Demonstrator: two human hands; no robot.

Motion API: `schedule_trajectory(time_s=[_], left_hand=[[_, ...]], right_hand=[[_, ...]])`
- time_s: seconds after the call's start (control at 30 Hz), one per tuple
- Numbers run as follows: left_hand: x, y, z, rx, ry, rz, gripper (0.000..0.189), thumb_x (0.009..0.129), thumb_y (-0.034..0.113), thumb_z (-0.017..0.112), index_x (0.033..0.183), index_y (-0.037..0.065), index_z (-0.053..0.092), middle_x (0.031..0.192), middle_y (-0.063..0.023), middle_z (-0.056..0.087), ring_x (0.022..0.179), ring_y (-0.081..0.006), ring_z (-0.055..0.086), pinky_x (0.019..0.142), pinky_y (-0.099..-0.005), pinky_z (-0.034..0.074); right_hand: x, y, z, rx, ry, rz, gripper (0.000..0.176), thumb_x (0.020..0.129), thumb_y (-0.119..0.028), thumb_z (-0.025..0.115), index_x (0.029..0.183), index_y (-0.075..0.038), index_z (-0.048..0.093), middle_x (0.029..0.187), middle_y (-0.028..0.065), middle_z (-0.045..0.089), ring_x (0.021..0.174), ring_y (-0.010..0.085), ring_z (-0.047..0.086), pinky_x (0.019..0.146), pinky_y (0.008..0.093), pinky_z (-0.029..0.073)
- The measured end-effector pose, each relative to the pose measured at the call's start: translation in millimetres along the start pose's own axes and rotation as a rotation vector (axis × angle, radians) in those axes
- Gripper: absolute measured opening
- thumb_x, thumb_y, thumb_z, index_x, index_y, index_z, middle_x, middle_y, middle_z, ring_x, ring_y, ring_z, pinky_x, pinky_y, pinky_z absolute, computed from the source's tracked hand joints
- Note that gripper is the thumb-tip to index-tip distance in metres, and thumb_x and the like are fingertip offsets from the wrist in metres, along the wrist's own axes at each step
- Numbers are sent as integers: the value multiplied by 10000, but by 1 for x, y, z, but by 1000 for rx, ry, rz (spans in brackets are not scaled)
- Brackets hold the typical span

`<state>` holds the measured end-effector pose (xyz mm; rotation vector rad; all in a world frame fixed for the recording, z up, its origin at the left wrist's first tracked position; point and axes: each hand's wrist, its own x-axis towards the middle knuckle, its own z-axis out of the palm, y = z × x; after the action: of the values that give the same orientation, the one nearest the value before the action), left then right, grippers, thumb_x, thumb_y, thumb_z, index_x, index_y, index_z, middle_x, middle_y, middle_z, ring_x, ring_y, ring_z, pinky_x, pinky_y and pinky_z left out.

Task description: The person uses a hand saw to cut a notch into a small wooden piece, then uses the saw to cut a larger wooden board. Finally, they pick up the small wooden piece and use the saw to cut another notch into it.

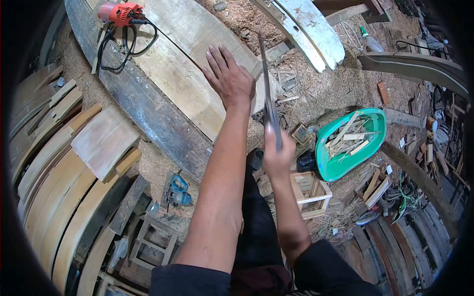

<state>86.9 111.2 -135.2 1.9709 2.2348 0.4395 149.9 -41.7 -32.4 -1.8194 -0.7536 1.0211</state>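
Observation:
My left hand (pixel 230 79) lies flat on a wide pale wooden board (pixel 207 29), fingers stretched out, close to its right end. My right hand (pixel 279 153) is wrapped round the handle end of a handsaw (pixel 267 84), slightly smeared by motion. The saw is seen nearly edge-on, its long thin blade pointing away from me just past the board's right edge. Beside the pale board runs a dark, weathered plank (pixel 148 113). A red power tool (pixel 118 14) with a black cord rests on the boards at upper left.
Right of my hand stands a green basin (pixel 323 165) of wood offcuts, near a small wooden frame (pixel 314 198). A blue jigsaw (pixel 179 191) sits on the sawdust-covered floor. Curved timbers (pixel 59 197) are stacked at left. A white-painted plank (pixel 316 29) lies at upper right.

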Motion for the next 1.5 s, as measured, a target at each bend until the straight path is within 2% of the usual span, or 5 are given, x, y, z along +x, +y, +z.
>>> schedule_trajectory(time_s=[0.63, 0.8, 1.1, 1.37, 1.5], left_hand=[[0, -4, 6, 16, 29, 2, 628, 913, 211, 428, 1503, 19, 332, 1599, -189, 249, 1501, -324, 183, 1191, -559, 128], [-2, 0, 3, -27, 58, 21, 620, 917, 213, 419, 1501, 20, 337, 1595, -191, 257, 1497, -323, 194, 1193, -558, 114], [0, -5, 9, 10, 66, 15, 626, 910, 212, 441, 1498, 20, 343, 1593, -191, 263, 1493, -332, 201, 1199, -549, 96], [0, -2, 1, -15, 16, 14, 664, 909, 234, 456, 1515, 14, 297, 1608, -188, 224, 1509, -319, 152, 1213, -529, 58], [6, -1, 6, -25, 48, 15, 630, 907, 196, 422, 1502, 11, 329, 1598, -188, 252, 1504, -319, 172, 1208, -533, 78]], right_hand=[[-43, 14, -19, -42, -4, 3, 277, 954, -198, 600, 773, 12, 605, 574, 51, 489, 541, 110, 453, 503, 304, 372], [62, 4, 24, -68, 57, -118, 353, 961, -237, 591, 712, 10, 559, 526, 57, 435, 520, 121, 385, 491, 330, 355], [-48, 19, -26, -44, -13, 31, 304, 956, -243, 600, 798, 16, 627, 591, 34, 494, 556, 88, 448, 500, 299, 373], [42, 4, 10, -133, -28, -64, 329, 953, -217, 600, 709, -1, 552, 566, 74, 461, 540, 122, 440, 502, 319, 375], [-59, 26, -14, -70, -23, -38, 201, 935, -182, 622, 876, 5, 664, 600, 87, 560, 558, 106, 553, 540, 286, 443]])
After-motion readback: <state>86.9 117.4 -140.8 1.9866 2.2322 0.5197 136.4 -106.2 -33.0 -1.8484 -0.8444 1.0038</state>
